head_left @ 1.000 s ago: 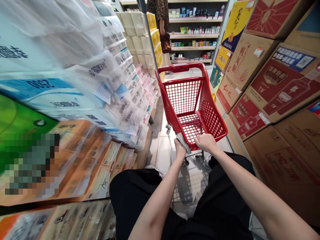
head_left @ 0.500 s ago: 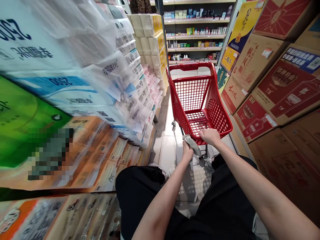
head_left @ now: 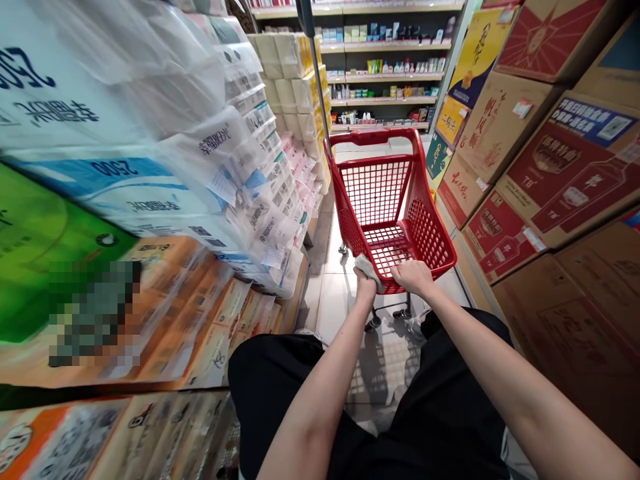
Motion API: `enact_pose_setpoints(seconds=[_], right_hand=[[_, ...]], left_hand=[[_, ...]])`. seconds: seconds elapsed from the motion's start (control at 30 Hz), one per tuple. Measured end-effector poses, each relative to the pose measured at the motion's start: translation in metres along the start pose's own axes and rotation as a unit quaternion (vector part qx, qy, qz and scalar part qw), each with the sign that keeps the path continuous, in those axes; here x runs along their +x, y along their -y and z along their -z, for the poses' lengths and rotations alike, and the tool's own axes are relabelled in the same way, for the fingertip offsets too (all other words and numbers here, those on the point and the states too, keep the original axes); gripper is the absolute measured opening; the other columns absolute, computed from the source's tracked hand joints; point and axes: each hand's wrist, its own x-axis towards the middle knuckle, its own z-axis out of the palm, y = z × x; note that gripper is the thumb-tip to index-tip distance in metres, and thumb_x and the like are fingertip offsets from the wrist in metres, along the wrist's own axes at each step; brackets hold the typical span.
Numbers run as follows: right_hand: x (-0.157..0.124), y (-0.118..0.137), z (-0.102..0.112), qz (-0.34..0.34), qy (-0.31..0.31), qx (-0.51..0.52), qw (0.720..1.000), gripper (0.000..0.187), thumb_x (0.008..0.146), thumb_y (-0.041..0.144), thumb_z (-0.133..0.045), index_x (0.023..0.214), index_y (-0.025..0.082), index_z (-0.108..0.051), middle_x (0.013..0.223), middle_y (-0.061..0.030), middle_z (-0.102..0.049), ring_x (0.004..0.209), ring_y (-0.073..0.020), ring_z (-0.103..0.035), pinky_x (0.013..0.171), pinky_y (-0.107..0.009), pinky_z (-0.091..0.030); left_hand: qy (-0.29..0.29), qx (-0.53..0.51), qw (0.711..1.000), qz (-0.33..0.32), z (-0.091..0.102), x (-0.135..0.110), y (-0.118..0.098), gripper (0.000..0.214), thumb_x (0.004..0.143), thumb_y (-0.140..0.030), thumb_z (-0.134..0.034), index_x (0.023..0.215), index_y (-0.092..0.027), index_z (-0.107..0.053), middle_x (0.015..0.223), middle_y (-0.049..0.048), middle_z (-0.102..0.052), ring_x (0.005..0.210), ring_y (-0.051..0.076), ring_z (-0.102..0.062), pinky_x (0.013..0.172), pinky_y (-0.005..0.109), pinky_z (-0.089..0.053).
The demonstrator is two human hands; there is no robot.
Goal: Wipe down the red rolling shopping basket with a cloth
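A red plastic shopping cart (head_left: 429,230) with a grid basket stands in the aisle in front of my knees, and nothing shows inside it. My right hand (head_left: 413,277) is closed round the cart's near rim. Just to its left, my left hand (head_left: 367,285) is closed on a pale grey cloth (head_left: 369,268), which lies against the rim's near left corner. The fingertips of both hands are partly hidden. At the cart's far left, a thin grey pole (head_left: 320,87) rises.
Stacked packs of tissue paper (head_left: 250,187) line the left side, with orange packs (head_left: 185,313) lower down. Cardboard cartons (head_left: 500,133) are piled along the right. Behind the cart, shelves (head_left: 390,77) carry small goods. Tiled floor (head_left: 330,303) runs between the stacks.
My left hand and the cloth have shifted up and left, onto the cart's near left corner. The right hand keeps its grip on the rim. The whole view has moved slightly.
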Motion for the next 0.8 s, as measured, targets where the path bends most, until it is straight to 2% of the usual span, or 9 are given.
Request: enact_pose_setpoints(seconds=[0.1,0.2,0.4,0.57,0.8], right_hand=[[0.002,-0.007,0.0,0.001,-0.005,-0.006,1.0,0.055,0.09,0.036,-0.021,0.083,0.012,-0.071,0.088,-0.0128,-0.068,0.082,-0.0204,-0.062,0.07,-0.025,-0.039],[0.002,-0.011,-0.002,0.014,-0.011,-0.012,1.0,0.056,0.091,0.035,-0.021,0.082,0.013,-0.071,0.086,-0.0125,-0.069,0.08,-0.0199,-0.062,0.068,-0.025,-0.038],[-0.005,-0.011,-0.007,0.049,-0.037,-0.019,0.998,0.057,0.091,0.036,-0.02,0.076,0.013,-0.07,0.082,-0.0113,-0.069,0.076,-0.0194,-0.061,0.065,-0.026,-0.037],[-0.008,-0.015,-0.008,0.053,-0.041,-0.018,0.998,0.057,0.091,0.035,-0.02,0.074,0.013,-0.071,0.08,-0.0107,-0.068,0.075,-0.0184,-0.061,0.064,-0.025,-0.036],[-0.011,-0.032,-0.009,0.048,-0.038,-0.031,0.998,0.054,0.09,0.035,-0.024,0.075,0.014,-0.072,0.082,-0.0107,-0.069,0.076,-0.0191,-0.062,0.062,-0.024,-0.035]], left_hand=[[0.056,-0.075,0.995,-0.038,0.002,-0.013,0.012,0.053,0.077,-0.015,-0.048,0.126,-0.019,-0.028,0.129,0.0079,-0.047,0.116,0.016,-0.048,0.099,0.028,-0.038],[0.079,-0.098,0.992,-0.023,0.006,-0.009,0.015,0.055,0.076,-0.016,-0.052,0.125,-0.02,-0.028,0.129,0.0083,-0.047,0.115,0.018,-0.048,0.099,0.031,-0.037],[0.026,-0.087,0.996,0.016,0.008,0.023,-0.004,0.037,0.079,-0.021,-0.051,0.111,-0.018,-0.034,0.122,0.0128,-0.05,0.108,0.019,-0.052,0.092,0.032,-0.041],[0.002,-0.057,0.998,0.031,0.004,0.025,-0.009,0.038,0.078,-0.025,-0.055,0.11,-0.017,-0.037,0.122,0.0146,-0.05,0.111,0.023,-0.049,0.095,0.035,-0.038],[0.112,-0.131,0.985,0.021,0.008,0.007,0.002,0.053,0.075,-0.024,-0.058,0.124,-0.021,-0.037,0.125,0.0112,-0.051,0.113,0.022,-0.05,0.095,0.035,-0.04]])
